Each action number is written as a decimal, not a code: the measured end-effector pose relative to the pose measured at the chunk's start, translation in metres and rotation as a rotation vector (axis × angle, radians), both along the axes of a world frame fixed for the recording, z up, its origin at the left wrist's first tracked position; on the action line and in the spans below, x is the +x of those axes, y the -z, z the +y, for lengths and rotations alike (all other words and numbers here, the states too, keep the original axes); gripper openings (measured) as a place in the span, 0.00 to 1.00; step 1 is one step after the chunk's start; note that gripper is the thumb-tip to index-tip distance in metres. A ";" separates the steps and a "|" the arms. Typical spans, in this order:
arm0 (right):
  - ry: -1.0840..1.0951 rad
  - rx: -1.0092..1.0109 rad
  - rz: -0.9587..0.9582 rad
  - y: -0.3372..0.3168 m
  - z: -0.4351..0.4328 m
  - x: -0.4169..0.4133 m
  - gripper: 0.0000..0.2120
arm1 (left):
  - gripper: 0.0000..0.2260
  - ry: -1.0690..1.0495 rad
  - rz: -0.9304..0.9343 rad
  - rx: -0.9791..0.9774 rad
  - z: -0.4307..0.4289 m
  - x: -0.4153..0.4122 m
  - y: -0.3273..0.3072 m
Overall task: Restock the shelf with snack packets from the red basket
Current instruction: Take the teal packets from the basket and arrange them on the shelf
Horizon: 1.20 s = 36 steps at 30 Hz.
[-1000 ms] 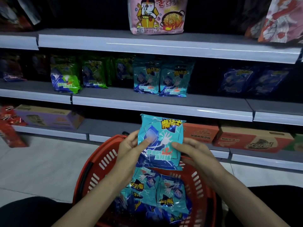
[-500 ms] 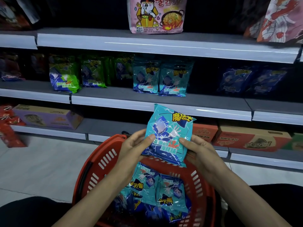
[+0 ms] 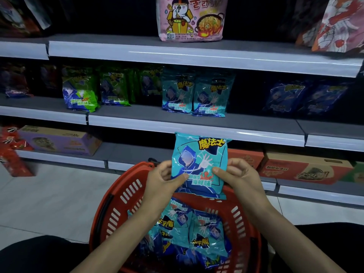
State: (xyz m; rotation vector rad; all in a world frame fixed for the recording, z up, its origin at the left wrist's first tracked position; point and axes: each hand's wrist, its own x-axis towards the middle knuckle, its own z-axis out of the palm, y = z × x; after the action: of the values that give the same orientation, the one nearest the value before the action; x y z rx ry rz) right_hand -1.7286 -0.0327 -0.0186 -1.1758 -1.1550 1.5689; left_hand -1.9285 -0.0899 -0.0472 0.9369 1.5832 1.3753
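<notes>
Nearest, below and between both forearms: red basket (image 3: 118, 205), slotted plastic wall, oval rim, holding several glossy teal packets (image 3: 189, 229) lying flat and overlapping, their print turned away from the viewer. Above the basket's far rim: one teal snack packet (image 3: 199, 164), upright, face toward the camera, crinkled shiny film with a sealed top edge. Left hand (image 3: 161, 180) pinches its lower left edge, thumb on the front; right hand (image 3: 238, 178) pinches its lower right edge, thumb likewise on the front, remaining fingers curled behind. Print: yellow characters "魔法士" at the top, a hooded figure with a raised open palm, a red octopus mark and "海鲜味" near the bottom. Beyond the hands, lower shelf: a purple carton (image 3: 59, 140) to the left, red-orange cartons (image 3: 301, 168) to the right. Next tier up, directly above the held packet: middle shelf (image 3: 197, 125), grey board with pale front strip, bearing two matching teal packets (image 3: 195, 97) upright; green packets (image 3: 82, 93) to the left, dark blue packets (image 3: 305, 97) to the right. Farthest, top tier: a pink noodle bag (image 3: 191, 18) marked "KOREA".
</notes>
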 end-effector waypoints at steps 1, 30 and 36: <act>0.010 0.040 -0.022 0.001 0.000 -0.002 0.15 | 0.13 -0.008 0.007 0.003 0.000 0.000 0.000; 0.117 0.231 -0.335 -0.013 0.078 -0.100 0.15 | 0.03 -0.340 0.433 -0.041 0.111 -0.064 -0.053; 0.120 0.327 -0.299 -0.018 0.103 -0.108 0.30 | 0.09 -0.325 0.352 -0.026 0.139 -0.076 -0.053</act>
State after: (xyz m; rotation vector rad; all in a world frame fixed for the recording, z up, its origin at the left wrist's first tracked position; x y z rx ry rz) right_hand -1.8364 0.0703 -0.0002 -1.2564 -1.4427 1.0871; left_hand -2.0043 0.0496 0.0053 0.9759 2.0883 1.4596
